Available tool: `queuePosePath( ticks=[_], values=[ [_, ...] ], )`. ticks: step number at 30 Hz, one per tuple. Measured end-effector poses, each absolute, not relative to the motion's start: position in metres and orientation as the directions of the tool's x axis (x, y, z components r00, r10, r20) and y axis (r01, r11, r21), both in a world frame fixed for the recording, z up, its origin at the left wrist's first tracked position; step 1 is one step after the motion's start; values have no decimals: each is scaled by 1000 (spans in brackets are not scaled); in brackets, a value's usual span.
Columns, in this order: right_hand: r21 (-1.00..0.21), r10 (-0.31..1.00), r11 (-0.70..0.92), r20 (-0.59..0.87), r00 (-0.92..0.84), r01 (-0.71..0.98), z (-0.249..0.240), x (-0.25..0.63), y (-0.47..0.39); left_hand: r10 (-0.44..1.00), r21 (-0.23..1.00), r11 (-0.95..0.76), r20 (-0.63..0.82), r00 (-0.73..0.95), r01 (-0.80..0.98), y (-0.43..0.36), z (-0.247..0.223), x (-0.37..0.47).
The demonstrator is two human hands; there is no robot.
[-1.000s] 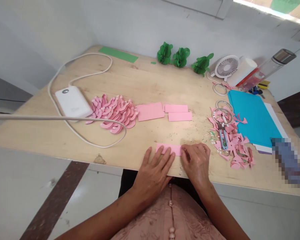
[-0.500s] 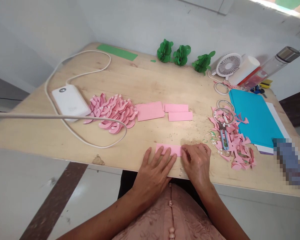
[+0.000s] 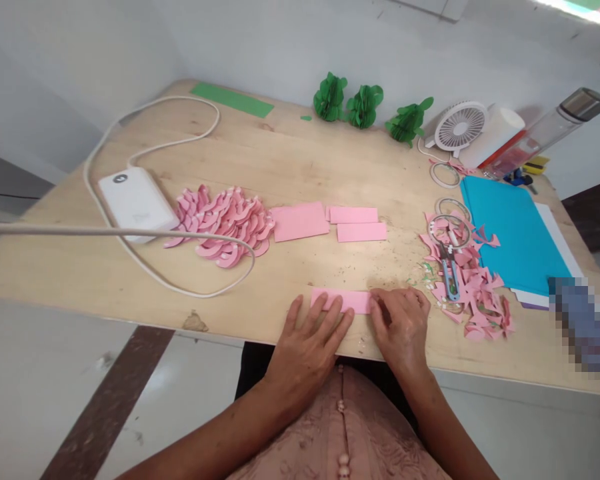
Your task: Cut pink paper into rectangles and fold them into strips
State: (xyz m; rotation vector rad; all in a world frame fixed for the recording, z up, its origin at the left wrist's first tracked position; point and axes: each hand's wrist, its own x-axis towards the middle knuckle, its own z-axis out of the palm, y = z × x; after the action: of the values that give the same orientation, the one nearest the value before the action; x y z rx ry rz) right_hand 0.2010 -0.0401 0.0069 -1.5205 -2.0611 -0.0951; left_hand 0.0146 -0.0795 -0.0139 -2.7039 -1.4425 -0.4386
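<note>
So the pink strip (image 3: 356, 302) is laid flat near the front edge of the table (image 3: 280, 157), partly covered by the fingertips of the left hand (image 3: 304, 347), and its right end is met by the fingertips of the right hand (image 3: 404, 328). The left hand is spread out, fingers apart, rested on the paper. The right hand is half curled, thumb and index finger brought close at the strip's end — whether the paper is actually pinched there can't be told.

Counts: one strip is being handled, and farther back at least two narrow pink pieces (image 3: 361, 232) can be seen, set beside one wider pink piece (image 3: 301, 221). A heap of curved pink cutouts (image 3: 235, 227) is piled next to that, way too overlapped to be counted. Three green paper ornaments (image 3: 365, 107) are lined up by the wall, plus one long green strip (image 3: 233, 100) off to the left. Over on the right, one blue-handled tool (image 3: 451, 280) is left on a mess of pink scraps (image 3: 480, 297) — no count possible there.
</note>
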Motion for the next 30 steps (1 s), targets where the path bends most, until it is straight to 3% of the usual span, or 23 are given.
queuePosePath(
  ticks=[4,14,30],
  values=[
    [-258,840,372,502,-205,892,13,205,-54,804,94,-567,281,524,819,-80,-14,14],
    [-161,823,512,375,-427,844,10,205,-74,798,78,-571,287,530,817,-80,-20,14],
    [-43,791,560,325,-519,827,13,226,-70,802,80,-566,281,527,820,-80,-17,15]
  ],
)
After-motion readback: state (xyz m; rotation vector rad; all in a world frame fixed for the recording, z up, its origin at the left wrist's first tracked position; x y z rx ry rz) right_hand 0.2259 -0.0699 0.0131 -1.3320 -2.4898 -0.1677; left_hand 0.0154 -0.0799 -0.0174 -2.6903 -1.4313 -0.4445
